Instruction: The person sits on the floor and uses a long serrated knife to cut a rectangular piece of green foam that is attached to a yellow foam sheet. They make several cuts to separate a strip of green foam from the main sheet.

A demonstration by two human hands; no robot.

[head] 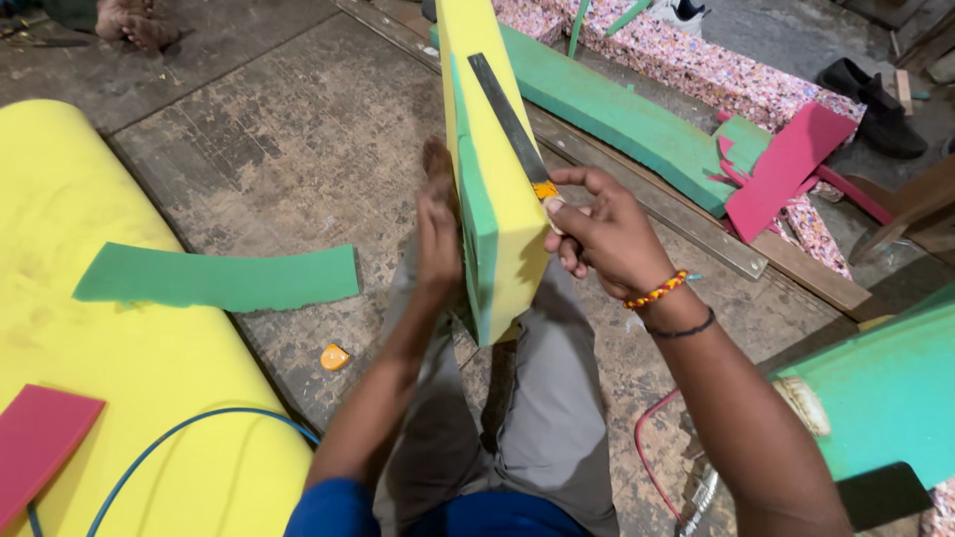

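Blade point(505, 117) lies on foam block point(497, 219), handle within right-hand fingers point(572, 214).

The top of the yellow foam block point(492, 149) is cut off by the upper edge. The palm of the left hand point(438, 239) is hidden behind the block and its green layer point(476, 214). The handle of the dark blade point(505, 114) is covered by the right hand point(602, 234), with only an orange part shown. The large yellow foam roll point(109, 358) is cut by the left and lower edges. The green slab point(880, 388) at the right is cut off by the frame. A bare foot point(134, 22) is truncated by the upper edge.
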